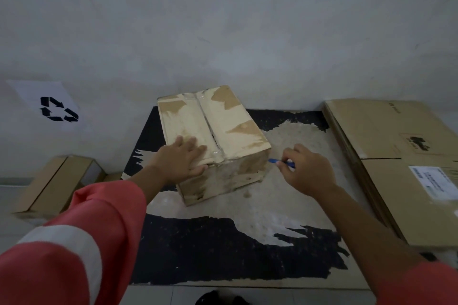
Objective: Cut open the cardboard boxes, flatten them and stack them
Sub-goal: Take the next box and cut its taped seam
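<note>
A worn cardboard box (223, 129), taped along its top seam, stands closed on a scuffed black and beige mat (223, 250). My left hand (182, 160) lies flat on the box's near top corner, fingers spread and thumb over the front edge. My right hand (307, 168) pinches a blue cutter (281, 162), whose tip points at the box's near right edge, just short of it.
A stack of flattened cardboard (396, 163) lies along the right side of the mat. A small open box (57, 186) sits on the floor at left. A paper with a recycling symbol (53, 106) hangs on the white wall behind.
</note>
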